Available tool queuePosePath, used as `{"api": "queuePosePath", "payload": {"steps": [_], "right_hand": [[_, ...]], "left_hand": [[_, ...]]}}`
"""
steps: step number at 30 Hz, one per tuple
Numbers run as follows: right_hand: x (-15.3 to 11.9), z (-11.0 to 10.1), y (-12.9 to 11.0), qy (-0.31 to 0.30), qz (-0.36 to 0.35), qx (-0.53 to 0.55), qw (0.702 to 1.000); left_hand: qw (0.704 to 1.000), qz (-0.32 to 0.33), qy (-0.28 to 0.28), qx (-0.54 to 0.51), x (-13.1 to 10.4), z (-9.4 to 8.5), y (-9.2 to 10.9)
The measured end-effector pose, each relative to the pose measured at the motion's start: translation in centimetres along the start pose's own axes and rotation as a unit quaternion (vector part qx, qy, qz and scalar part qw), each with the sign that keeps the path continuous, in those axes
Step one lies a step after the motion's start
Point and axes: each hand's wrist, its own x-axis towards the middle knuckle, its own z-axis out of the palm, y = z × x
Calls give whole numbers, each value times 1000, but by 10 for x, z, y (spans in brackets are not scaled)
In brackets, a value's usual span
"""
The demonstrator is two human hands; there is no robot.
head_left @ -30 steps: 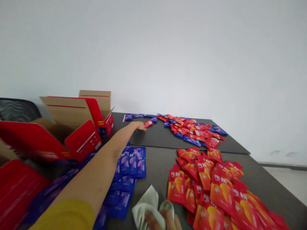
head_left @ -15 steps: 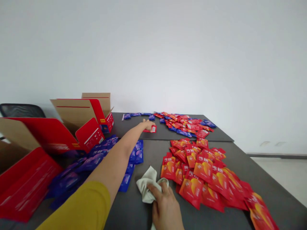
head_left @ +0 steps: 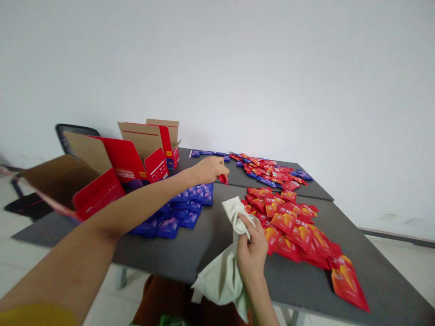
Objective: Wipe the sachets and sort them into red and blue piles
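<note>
My left hand [head_left: 211, 170] is closed on a small red packet [head_left: 223, 179], held above the dark table [head_left: 217, 213] near the seam. A pale cloth [head_left: 224, 267] hangs down from my right hand [head_left: 251, 244], whose fingers are wrapped round its upper part over the front of the table. Just right of that hand spreads a pile of red-and-orange packets [head_left: 295, 226]. Blue packets [head_left: 183, 210] lie left of the middle, partly hidden behind my left forearm.
Open red cartons [head_left: 102, 194] stand along the left side. A mixed heap of red and blue packets [head_left: 268, 172] lies at the back, with a row of blue packets [head_left: 207, 154] to its left. A black chair [head_left: 61, 136] is behind the cartons.
My left hand has lifted the red packet off the table and drawn it nearer. My right hand has raised the cloth, which now hangs down. The view has tilted down and shows the table's front edge.
</note>
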Motion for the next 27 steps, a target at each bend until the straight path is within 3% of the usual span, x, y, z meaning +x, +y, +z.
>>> {"api": "queuePosePath", "payload": {"steps": [2,4,7,10,13,15,19,22,27], "right_hand": [[-1,-13,-8,57,-12,28,998],[-5,-25,-17,89,-24,38,995],[-12,-33,-28,111,-29,48,992],[-19,-28,-28,102,-15,51,993],[-24,-16,-22,60,8,35,998],[-25,-9,-18,18,10,17,1000],[-19,0,-14,-42,-13,-24,999],[-12,-2,-16,-52,-27,-44,997],[-8,-8,-27,-125,-47,-99,986]], "left_hand": [[1000,1,7,24,-29,-6,42],[999,2,23,44,-61,2,87],[998,-33,38,38,-104,29,150],[990,-141,-23,22,-132,59,193],[965,-236,-118,-16,-142,75,210],[950,-272,-142,-50,-145,74,213],[932,-355,-50,-53,-158,54,215],[932,-346,-17,-103,-169,41,221],[935,-301,-84,-166,-179,52,237]]}}
